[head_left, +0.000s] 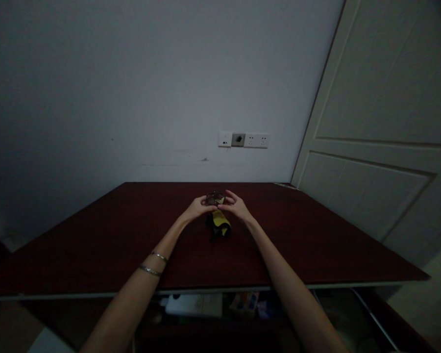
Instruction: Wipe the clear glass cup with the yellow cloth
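My left hand (198, 208) and my right hand (237, 206) come together over the middle of the dark red table (132, 235). Between them is a small, round, see-through dish (215, 197), which looks like glass. Fingers and thumbs of both hands curl around its two sides. Something pale yellowish shows in or through the dish; I cannot make out what. Just below it, on the near side, a crumpled yellow-and-black piece (220, 222), perhaps cloth, lies on the tabletop between my wrists. The dim light hides finer detail.
A pale wall (169, 98) with a row of sockets (244, 140) rises behind the table. At the right stands a white panelled door (371, 122). Beneath the table's front edge an open space holds a white flat object (194, 305) and colourful packets (244, 303).
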`<state>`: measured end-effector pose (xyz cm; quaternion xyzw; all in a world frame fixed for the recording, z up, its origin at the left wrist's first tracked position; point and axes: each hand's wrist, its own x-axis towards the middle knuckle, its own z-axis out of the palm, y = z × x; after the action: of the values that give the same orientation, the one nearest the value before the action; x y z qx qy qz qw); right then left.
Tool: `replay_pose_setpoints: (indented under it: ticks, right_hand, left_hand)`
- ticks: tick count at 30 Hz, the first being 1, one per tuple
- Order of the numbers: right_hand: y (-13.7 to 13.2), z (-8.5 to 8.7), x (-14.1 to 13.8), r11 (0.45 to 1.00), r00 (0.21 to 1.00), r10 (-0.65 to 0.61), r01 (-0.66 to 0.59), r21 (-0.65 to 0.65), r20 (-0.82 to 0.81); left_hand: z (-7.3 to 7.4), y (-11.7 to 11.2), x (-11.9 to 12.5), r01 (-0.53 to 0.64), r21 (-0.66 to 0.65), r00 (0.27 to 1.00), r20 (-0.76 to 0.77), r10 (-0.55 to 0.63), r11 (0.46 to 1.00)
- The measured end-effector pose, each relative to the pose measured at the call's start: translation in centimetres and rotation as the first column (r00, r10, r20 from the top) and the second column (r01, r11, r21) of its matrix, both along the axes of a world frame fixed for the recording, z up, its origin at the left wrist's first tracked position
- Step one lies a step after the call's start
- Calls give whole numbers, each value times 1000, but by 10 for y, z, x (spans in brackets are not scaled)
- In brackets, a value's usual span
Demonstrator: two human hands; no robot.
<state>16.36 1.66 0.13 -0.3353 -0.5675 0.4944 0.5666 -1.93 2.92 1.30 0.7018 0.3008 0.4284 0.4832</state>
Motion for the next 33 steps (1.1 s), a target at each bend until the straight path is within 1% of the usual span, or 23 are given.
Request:
replay_pose_setpoints:
  ticks: [3, 6, 9, 11, 14, 15, 16, 19, 22, 24, 28, 30, 33]
  right_hand:
    - [3, -7, -3, 999, 994, 34, -35, 9, 105]
    - [6, -8, -6, 999, 981, 32, -38, 33, 190]
    - [7, -4, -4, 998, 971, 18, -33, 61, 238]
    - [6, 0, 4, 997, 967, 25, -44, 71, 252]
    - [3, 6, 28, 997, 964, 33, -50, 57, 264]
    - [2, 8, 38, 998, 964, 19, -32, 46, 265]
    - [1, 9, 50, 999, 962, 6, -18, 41, 274]
    - [-2, 12, 87, 998, 951, -52, 40, 46, 305]
    - [-9, 15, 124, 997, 940, -83, 81, 19, 332]
    - [-15, 15, 146, 996, 938, -66, 80, -28, 339]
    - [-22, 6, 184, 991, 938, -30, 72, -109, 347]
    - [-22, -2, 199, 989, 932, -35, 84, -122, 361]
    - [-21, -13, 215, 988, 928, -23, 79, -136, 371]
  left_hand:
    - [5, 2, -14, 39, 74, 988, -155, -27, 996]
    - [9, 3, -24, 35, 154, 970, -244, 4, 987]
    - [12, 4, -24, 24, 204, 959, -281, 35, 979]
    - [14, 6, -16, 18, 244, 952, -302, 58, 970]
    - [16, 11, 6, 27, 310, 936, -342, 85, 950]
    - [16, 13, 16, 27, 336, 928, -358, 101, 941]
    - [16, 16, 28, 20, 361, 915, -383, 129, 932]
    - [10, 25, 65, -58, 420, 867, -429, 254, 906]
    - [3, 28, 105, -64, 432, 854, -442, 273, 900]
    - [-1, 25, 129, -65, 432, 844, -457, 281, 899]
    - [-7, 16, 167, -21, 400, 818, -521, 246, 916]
    - [-10, 11, 179, 10, 390, 818, -533, 217, 921]
    - [-15, 5, 190, 16, 360, 809, -553, 200, 933]
